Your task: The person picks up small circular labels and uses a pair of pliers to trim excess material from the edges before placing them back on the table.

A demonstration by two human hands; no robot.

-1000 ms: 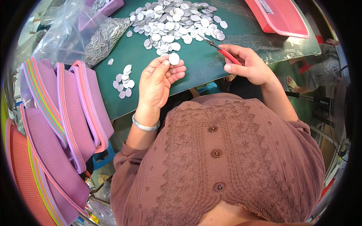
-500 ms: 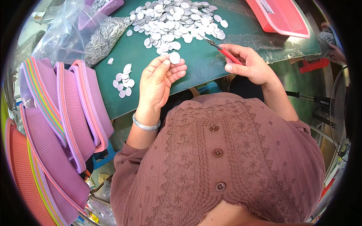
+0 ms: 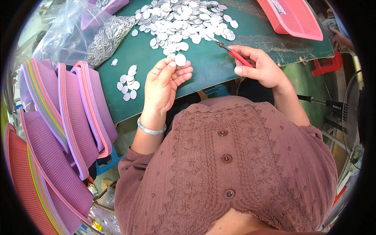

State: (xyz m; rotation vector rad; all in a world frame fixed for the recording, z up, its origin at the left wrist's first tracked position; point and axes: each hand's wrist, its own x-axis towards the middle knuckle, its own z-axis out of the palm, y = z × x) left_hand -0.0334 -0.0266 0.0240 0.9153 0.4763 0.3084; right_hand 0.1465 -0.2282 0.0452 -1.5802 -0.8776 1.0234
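Note:
Between thumb and fingers my left hand [image 3: 164, 80] pinches a round silver tag [image 3: 180, 60], its flat face turned up, above the table's near edge. My right hand [image 3: 256, 66] grips red-handled pliers [image 3: 239, 57]; their metal jaws point up and left toward a large heap of silver tags [image 3: 180, 21]. Left of my left hand lies a small group of tags [image 3: 129, 83] with small loops on some of them. One lone tag [image 3: 114, 62] rests above that group.
A clear plastic bag of metal clips [image 3: 109, 41] lies at the table's far left, by a purple basket [image 3: 117, 6]. Stacked purple and pink baskets [image 3: 80, 113] crowd the left side. A pink basket [image 3: 297, 29] sits far right, a fan [image 3: 351, 117] beyond. Another person's hand [image 3: 341, 39] shows there.
Both my hands stay nearly still, still holding the tag and the pliers. At the far right the other person's hand and arm have shifted.

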